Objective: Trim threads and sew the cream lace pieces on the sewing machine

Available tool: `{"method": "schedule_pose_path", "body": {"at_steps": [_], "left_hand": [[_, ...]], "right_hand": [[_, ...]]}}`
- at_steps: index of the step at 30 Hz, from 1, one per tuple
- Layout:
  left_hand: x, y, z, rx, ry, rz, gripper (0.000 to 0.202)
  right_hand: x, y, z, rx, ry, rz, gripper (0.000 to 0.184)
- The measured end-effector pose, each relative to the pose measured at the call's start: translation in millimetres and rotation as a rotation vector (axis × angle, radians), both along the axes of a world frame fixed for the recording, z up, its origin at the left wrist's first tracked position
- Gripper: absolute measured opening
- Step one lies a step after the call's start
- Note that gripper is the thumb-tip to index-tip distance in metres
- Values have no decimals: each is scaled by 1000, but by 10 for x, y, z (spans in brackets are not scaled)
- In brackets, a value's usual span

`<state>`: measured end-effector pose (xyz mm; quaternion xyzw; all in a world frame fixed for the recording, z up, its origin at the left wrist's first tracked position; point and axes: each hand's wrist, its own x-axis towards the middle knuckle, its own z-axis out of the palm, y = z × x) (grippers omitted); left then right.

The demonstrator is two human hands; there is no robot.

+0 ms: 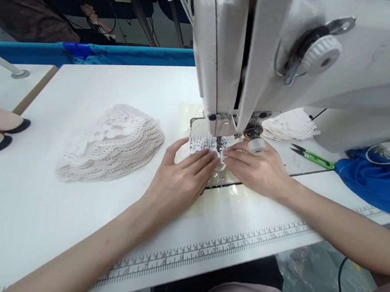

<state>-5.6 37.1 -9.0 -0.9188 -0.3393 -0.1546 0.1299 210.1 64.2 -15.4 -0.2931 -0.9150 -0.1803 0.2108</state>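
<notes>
A small piece of white lace (204, 142) lies under the needle and presser foot (219, 144) of a white sewing machine (288, 59). My left hand (182, 178) lies flat on the lace, fingers stretched toward the needle. My right hand (256, 168) presses the lace from the right side, fingers extended and close together. Fingertips of both hands nearly meet just in front of the needle.
A stack of lace pieces (111, 142) sits on the white table (76, 218) to the left. More lace (290, 125) lies behind the machine. Green thread snips (311, 156) and blue fabric (373, 180) are at right. A ruler strip (208, 249) runs along the front edge.
</notes>
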Motion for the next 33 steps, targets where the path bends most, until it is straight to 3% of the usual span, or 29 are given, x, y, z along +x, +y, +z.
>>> {"method": "schedule_pose_path", "body": {"at_steps": [7, 25, 33], "left_hand": [[38, -119, -29, 49, -69, -28, 25], [15, 58, -58, 73, -88, -24, 25], [13, 31, -77, 81, -80, -16, 25]], "right_hand": [[16, -79, -19, -43, 61, 49, 20], [2, 10, -32, -39, 5, -39, 26], [17, -16, -16, -31, 8, -32, 25]]}}
